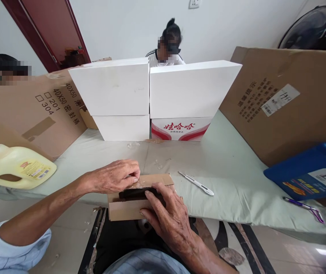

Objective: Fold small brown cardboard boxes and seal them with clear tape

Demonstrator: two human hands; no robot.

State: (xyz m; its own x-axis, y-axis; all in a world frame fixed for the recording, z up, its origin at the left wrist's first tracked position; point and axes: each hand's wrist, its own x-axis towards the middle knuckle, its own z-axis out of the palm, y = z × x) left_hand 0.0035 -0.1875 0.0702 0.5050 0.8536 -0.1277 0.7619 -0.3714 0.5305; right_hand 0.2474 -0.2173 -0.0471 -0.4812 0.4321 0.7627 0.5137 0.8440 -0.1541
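Note:
A small brown cardboard box lies at the near edge of the table, its long flaps folded outward. Inside the gap between the flaps shows a dark, glossy item; its kind cannot be made out. My left hand is closed in a pinch at the far flap, near some clear, shiny film, and what is between its fingertips is hidden. My right hand steadies the box at its right end, thumb at the near flap and fingers bent over the dark item. A white-handled craft knife rests to the right of the box.
White cartons stand stacked across the back. Large brown boxes flank the table, left and right. A yellow jug, a blue jug and a purple tool lie at the sides. A person is beyond the cartons.

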